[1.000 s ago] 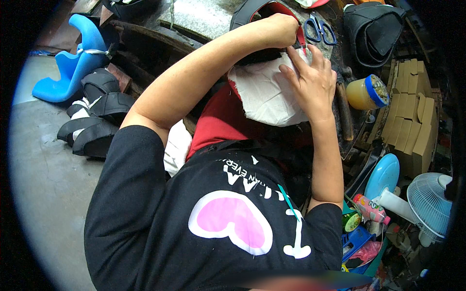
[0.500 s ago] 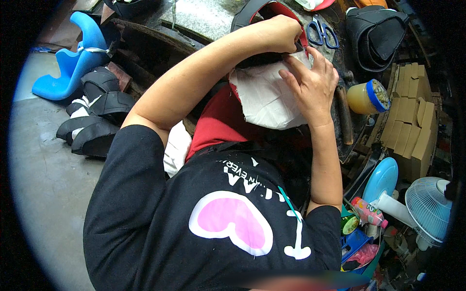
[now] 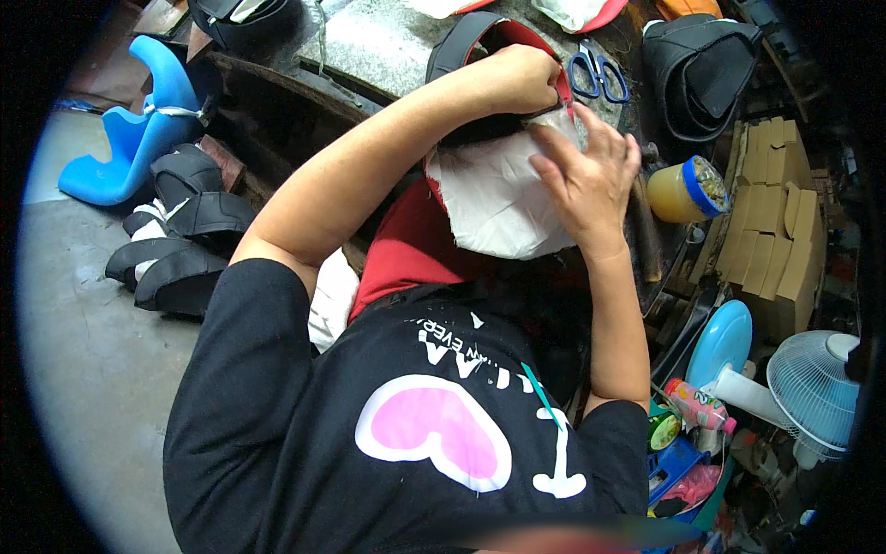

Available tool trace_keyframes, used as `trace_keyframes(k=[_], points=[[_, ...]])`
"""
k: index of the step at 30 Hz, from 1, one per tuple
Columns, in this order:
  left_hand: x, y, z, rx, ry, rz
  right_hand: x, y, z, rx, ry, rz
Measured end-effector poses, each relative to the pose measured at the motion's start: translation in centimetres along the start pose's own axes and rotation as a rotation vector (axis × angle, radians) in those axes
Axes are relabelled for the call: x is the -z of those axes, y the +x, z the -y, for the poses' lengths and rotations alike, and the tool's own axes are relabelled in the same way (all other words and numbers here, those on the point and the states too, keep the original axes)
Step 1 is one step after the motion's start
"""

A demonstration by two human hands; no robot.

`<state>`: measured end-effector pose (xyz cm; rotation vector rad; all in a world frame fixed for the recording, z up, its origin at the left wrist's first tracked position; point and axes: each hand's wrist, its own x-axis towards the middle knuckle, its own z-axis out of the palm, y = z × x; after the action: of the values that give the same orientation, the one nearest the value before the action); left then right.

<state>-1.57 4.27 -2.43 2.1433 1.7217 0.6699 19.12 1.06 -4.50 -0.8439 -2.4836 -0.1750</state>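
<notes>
Fingers (image 3: 554, 152) of the right hand (image 3: 591, 185) lie spread and flat on a white sheet (image 3: 494, 208), pressing it without gripping. Just left of them, the left hand (image 3: 521, 78) is curled into a fist on the sheet's upper edge, against a red-lined black piece (image 3: 480, 37). Scissors (image 3: 598, 78) lie just beyond the right fingertips; a yellow jar (image 3: 683, 189) stands to their right.

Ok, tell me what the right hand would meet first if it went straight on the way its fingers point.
Probably the left hand: the right hand lies on the white fabric, fingers pointing up-left toward it. Depth is unclear.
</notes>
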Motion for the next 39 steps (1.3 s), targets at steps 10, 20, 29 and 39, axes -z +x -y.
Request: trace_keyframes(k=[10,20,29,39], points=[[-0.9,-0.2,-0.7,0.035,-0.017,0.024,0.1,-0.5,-0.4,-0.053,-0.196,0.048],[1.0,-1.3,-0.8,-0.072,-0.235,-0.097,2.8,-0.9,0.9,-0.393,0.663,-0.061],[4.3,-6.8,-3.5,-0.285,-0.37,-0.443,3.0,1.5,1.3,-0.459,1.323,-0.332],[4.3,-9.5,-0.4,-0.286,0.074,-0.7,-0.6,10.7,-4.1,-0.462,0.557,-0.189]])
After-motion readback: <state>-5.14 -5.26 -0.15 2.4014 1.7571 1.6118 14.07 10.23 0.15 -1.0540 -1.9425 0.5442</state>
